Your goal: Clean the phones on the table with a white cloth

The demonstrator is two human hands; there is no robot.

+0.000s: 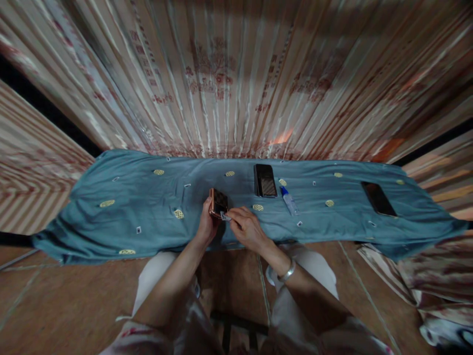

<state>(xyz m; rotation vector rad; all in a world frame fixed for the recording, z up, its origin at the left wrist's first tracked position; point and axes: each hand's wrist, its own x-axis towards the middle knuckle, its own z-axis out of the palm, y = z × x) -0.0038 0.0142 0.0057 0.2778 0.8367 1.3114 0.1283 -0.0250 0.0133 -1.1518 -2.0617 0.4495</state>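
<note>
**Both hands on a small phone over the blue cloth**

Head view: left hand is wrapped around a copper-edged phone, holding it tilted just above the blue cloth. Right hand pinches a small pale wipe against the phone's lower corner, fingers curled. Farther back lies a black phone, a blue-capped bottle just beside it. Another dark phone lies well apart to the right.

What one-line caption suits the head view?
Left hand holds a brown phone while right hand pinches a small wipe against it, over teal cloth.
</note>
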